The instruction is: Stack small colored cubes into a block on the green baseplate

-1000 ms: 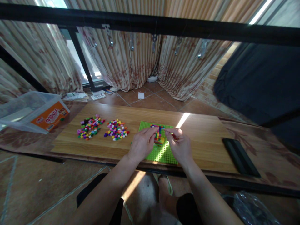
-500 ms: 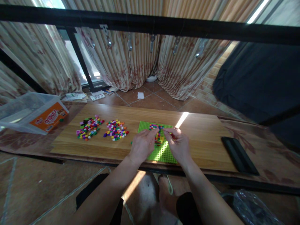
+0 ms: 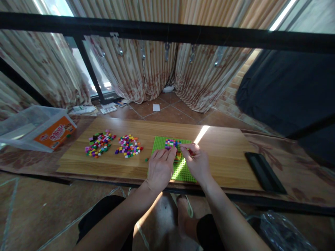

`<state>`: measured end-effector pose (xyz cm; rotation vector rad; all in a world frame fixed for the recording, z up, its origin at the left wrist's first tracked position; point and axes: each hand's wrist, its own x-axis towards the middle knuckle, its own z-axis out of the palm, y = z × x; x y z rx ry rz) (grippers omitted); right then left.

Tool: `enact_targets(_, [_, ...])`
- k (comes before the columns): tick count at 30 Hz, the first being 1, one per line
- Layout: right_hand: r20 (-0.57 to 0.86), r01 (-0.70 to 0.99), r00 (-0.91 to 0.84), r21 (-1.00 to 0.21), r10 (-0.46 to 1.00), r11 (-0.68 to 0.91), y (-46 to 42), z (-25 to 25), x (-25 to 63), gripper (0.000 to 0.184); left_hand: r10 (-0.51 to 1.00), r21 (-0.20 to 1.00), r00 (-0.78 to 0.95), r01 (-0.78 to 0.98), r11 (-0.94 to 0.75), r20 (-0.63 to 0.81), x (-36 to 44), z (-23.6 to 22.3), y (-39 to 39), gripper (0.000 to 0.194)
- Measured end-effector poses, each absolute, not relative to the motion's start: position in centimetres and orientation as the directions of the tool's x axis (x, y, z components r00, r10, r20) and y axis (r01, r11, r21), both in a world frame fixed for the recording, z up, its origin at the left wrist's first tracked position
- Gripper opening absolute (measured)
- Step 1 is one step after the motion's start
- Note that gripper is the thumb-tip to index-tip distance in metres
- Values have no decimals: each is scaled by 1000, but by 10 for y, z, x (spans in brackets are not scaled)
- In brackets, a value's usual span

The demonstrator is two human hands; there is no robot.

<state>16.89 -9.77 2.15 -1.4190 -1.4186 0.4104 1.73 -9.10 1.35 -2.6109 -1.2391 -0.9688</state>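
Observation:
A green studded baseplate (image 3: 159,141) lies on the wooden board, with rows of small multicoloured toy bricks (image 3: 171,143) built up on it. My left hand (image 3: 161,167) rests over the plate's left side, fingers stretched forward and its innermost digit at the built bricks. From the right, my right hand (image 3: 196,162) reaches over the plate with thumb and forefinger pinched together beside the bricks. Whatever small piece is between those fingertips is too small to name. Both hands hide part of the built bricks, and a sunlit stripe crosses the plate.
Two piles of loose bricks, one farther left (image 3: 99,143) and one nearer (image 3: 129,146), lie on the wooden board (image 3: 222,153). A clear plastic bin (image 3: 39,127) with an orange label stands at far left. A black tray-like object (image 3: 265,172) lies at the right end.
My left hand has drawn slightly back toward me and flattened, uncovering more of the upper brick rows. My right hand stays pinched at nearly the same spot. The view has shifted slightly.

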Motion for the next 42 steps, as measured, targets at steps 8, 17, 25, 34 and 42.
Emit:
enact_targets(8, [412,532,213,-809,886,249,-98,22,169,17,731,443,338,621,-646,593,2,17,-78,40])
enact_targets(17, [411,555,205,-796,888,240,-97,17,173,18,968,640,217,728,-245,124,-67,19,-31,21])
enact_targets(25, [419,553,201,-795,885,251,-98,22,170,18,930,499,362,819,-285,-64,-78,15,-43,25])
enact_targets(34, [437,581,196,-773,878,255,-98,20,171,19,942,352,331,889,-293,-52,-57,20,-51,16])
enact_targets(42, [442,608,225,-760,868,230,-98,22,171,18,831,649,330,519,-556,448,-35,29,-50,13])
